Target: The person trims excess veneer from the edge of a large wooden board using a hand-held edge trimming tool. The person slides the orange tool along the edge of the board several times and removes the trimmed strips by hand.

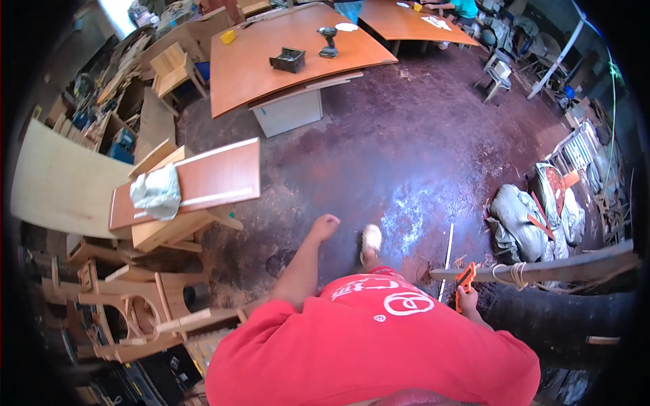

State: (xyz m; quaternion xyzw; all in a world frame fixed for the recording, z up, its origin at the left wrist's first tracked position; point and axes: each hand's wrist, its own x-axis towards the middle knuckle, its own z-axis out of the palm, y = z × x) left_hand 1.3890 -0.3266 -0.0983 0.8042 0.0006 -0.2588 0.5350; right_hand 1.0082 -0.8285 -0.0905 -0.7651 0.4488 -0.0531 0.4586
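While the right hand (466, 299) wraps its grip round an orange tool (466, 277) at the person's right side, the fingers partly hide it, leaving its kind unclear. The left hand (326, 227) hangs curled above the floor (318, 176), palm unseen; whether its grip holds anything, I cannot tell. The red shirt (365, 338) hides all but one shoe (371, 240).

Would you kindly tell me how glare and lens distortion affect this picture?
Head view: a whitish sheen washes out part of the dark floor, and the bright patch at upper left is blown out; also head view: fisheye bending bows the large tabletop, with black corners, yet the right hand on the orange tool is readable.
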